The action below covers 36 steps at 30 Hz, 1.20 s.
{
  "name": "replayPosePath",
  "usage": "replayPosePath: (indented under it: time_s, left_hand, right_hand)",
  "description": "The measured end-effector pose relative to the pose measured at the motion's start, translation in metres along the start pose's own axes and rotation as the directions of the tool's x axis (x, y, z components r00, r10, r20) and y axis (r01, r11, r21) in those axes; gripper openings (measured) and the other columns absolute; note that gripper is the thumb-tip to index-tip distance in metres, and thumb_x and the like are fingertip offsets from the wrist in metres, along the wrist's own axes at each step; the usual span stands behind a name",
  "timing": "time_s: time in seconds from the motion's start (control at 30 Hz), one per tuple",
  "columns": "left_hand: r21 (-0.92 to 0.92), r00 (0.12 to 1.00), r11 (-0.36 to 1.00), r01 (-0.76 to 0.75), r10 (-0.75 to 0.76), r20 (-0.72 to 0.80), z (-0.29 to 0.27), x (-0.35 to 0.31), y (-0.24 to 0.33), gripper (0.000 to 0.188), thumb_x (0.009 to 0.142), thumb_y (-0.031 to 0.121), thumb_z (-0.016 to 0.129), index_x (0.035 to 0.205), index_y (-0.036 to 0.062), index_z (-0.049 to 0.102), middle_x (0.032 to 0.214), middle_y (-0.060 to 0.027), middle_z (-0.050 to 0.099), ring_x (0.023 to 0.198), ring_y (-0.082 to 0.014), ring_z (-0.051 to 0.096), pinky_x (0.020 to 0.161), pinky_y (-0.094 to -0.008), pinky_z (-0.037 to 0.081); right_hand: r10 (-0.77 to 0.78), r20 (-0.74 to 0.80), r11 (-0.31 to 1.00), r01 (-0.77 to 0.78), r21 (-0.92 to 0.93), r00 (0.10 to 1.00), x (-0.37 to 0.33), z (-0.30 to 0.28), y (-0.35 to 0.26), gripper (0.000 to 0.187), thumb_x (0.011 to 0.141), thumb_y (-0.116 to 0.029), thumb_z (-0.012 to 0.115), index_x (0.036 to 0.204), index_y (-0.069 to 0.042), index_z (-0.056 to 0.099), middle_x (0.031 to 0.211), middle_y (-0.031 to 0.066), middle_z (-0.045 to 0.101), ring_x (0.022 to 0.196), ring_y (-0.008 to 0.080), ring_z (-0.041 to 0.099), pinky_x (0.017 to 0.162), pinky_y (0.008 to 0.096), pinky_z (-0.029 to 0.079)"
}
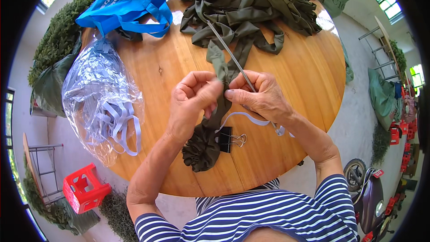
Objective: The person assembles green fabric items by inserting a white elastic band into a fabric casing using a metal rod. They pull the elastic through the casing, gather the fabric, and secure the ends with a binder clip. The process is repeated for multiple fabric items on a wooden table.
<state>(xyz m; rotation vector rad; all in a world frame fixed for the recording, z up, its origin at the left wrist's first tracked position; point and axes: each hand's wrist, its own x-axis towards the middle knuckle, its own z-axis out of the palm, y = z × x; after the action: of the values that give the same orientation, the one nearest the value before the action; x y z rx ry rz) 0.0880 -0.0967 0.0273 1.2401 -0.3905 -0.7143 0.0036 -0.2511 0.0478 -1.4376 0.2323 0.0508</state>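
Between my hands runs a dark green fabric strip (218, 64), leading down from a heap to a gathered, ruffled bunch (201, 149) near the table edge. My right hand (262, 95) is closed around a thin metal rod (224, 45) that slants across the strip; its thumb and forefinger press at the fabric. White elastic (246, 114) curves from beside the bunch to the rod's lower end. A black binder clip (226, 140) sits against the bunch, by the elastic's end. My left hand (193, 96) has curled fingers pinching at the strip's left edge, the tips blurred.
More green fabric strips (255, 4) are heaped on the far side of the round wooden table (156, 71). At left lie a blue bag (125, 4) and a clear plastic bag (92, 89) with white elastic. A red stool (85, 188) and a scooter (371, 197) stand on the floor.
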Motion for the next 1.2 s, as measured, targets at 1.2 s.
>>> replayPosePath:
  time_s: [1.2]
  left_hand:
    - [-0.219,0.994,0.971,0.099,-0.107,-0.028,-0.004,0.003,-0.01,0.009,0.083,0.012,0.058,0.085,0.0046,0.055,0.077,-0.0007,0.06,0.066,-0.0066,0.055,0.062,-0.0209,0.045]
  right_hand:
    - [0.03,-0.042,0.998,-0.032,-0.057,0.999,0.007,-0.005,0.009,0.018,0.08,-0.02,0.064,0.081,-0.002,0.06,0.065,-0.0064,0.049,0.055,0.0009,0.038,0.045,0.0192,0.03]
